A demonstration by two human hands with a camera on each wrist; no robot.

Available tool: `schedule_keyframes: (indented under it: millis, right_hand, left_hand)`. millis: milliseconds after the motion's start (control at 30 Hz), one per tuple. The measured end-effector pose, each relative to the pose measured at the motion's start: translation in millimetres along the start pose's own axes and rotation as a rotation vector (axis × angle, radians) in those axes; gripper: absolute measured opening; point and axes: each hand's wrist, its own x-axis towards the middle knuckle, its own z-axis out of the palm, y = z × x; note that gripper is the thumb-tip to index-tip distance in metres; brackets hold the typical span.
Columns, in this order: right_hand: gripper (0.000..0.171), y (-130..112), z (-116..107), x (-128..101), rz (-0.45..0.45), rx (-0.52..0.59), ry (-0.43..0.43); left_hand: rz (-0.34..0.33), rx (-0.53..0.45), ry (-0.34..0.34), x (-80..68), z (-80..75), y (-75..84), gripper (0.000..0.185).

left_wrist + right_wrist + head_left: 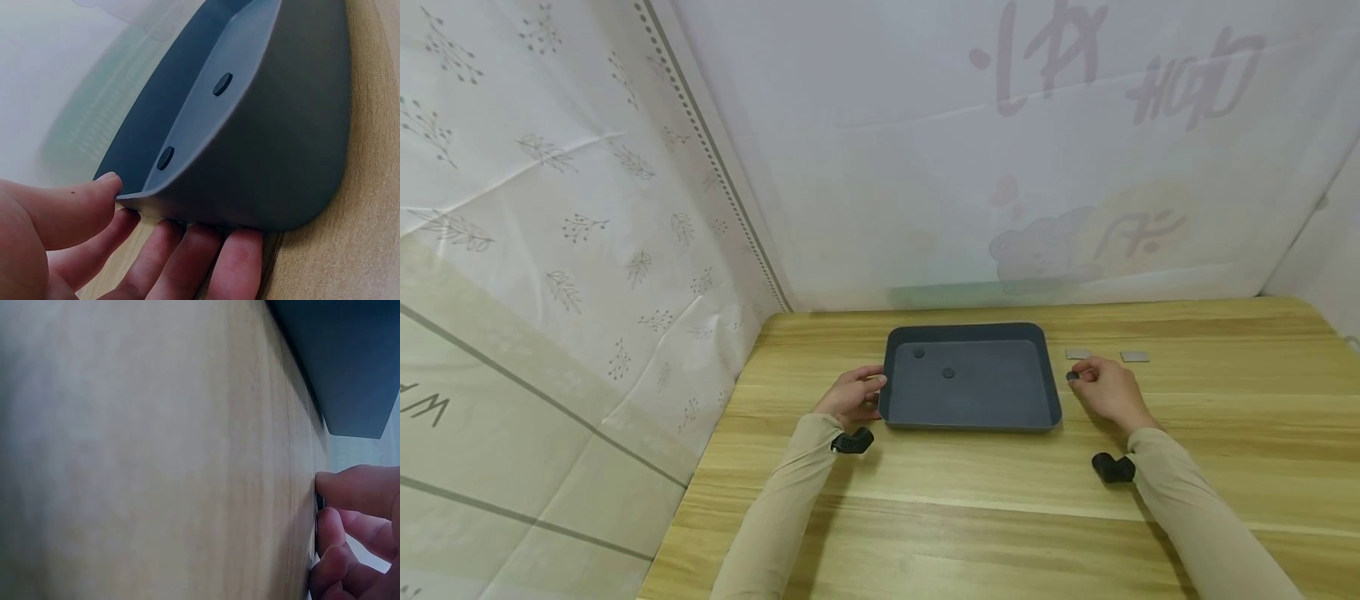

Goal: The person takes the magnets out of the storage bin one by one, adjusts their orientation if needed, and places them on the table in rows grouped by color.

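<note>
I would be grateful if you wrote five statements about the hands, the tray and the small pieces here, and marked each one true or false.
1. Two dark discs lie inside the tray. True.
2. The left hand touches the tray's left side. True.
3. The right hand is inside the tray. False: it is over the table, right of the tray.
4. Both light grey pieces lie in the tray. False: they lie on the table.
5. The right hand pinches a third dark disc. True.
</note>
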Motion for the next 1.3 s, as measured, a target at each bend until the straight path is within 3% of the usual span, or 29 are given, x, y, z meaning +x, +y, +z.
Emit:
schedule_keyframes:
  millis: [700,1000,1300]
  right_hand:
    - [0.031,3.3,-0.5,0.5,0.005,0.009,-0.005]
    - [0.036,-6.9,-5.9,-0.7,0.037,0.105,0.021]
    - [0.040,-40.1,-7.5,4.0,0.055,0.253,0.108]
  left_hand:
    - [-0.014,-0.019,-0.004,1.8,-1.5,-1.3,0.043]
    - [0.000,-0.023,-0.010,1.0,-1.2,-1.9,0.042]
    - [0.005,-0.008,-0.015,2.3,-1.8,-2.0,0.043]
